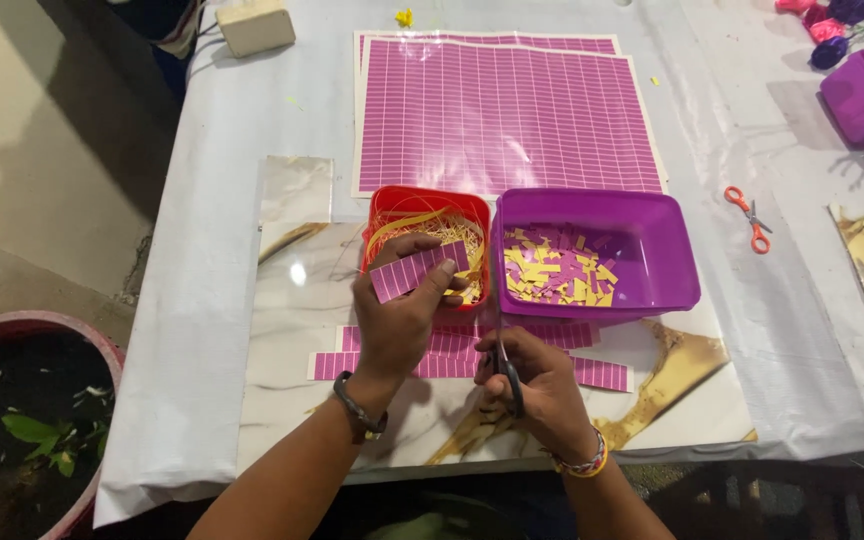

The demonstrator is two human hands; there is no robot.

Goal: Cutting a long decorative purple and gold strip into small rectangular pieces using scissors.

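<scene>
Left grip: the left hand (400, 322) pinches a short strip of pink labels (418, 270) between thumb and fingers, closed on its near end, the strip tilted up and away from the grip.
Right grip: the right hand (542, 385) is closed through the loops of a pair of dark-handled scissors (508, 372); the blades run up from the grip toward the strip, and whether they are parted cannot be told.
Strip position: it hangs just over the front rim of the red tub (427, 200), which holds thin yellow trimmings.
Beside the grip: right of the left hand and touching the red tub stands a purple tub (667, 255) with cut pink and yellow pieces inside.
Under the hands: more pink label strips (602, 374) lie flat on a marbled sheet (292, 330) on the bench (202, 300).
Beyond the grip: two full pink label sheets (502, 110) lie behind the tubs; orange scissors (750, 218) rest well to the right.
Doing it well: in my judgement the cut goes cleanest if the strip is held taut and level — blade following a white line between labels — with the left thumb kept back from the blades and the piece over the proper tub so it drops in.
</scene>
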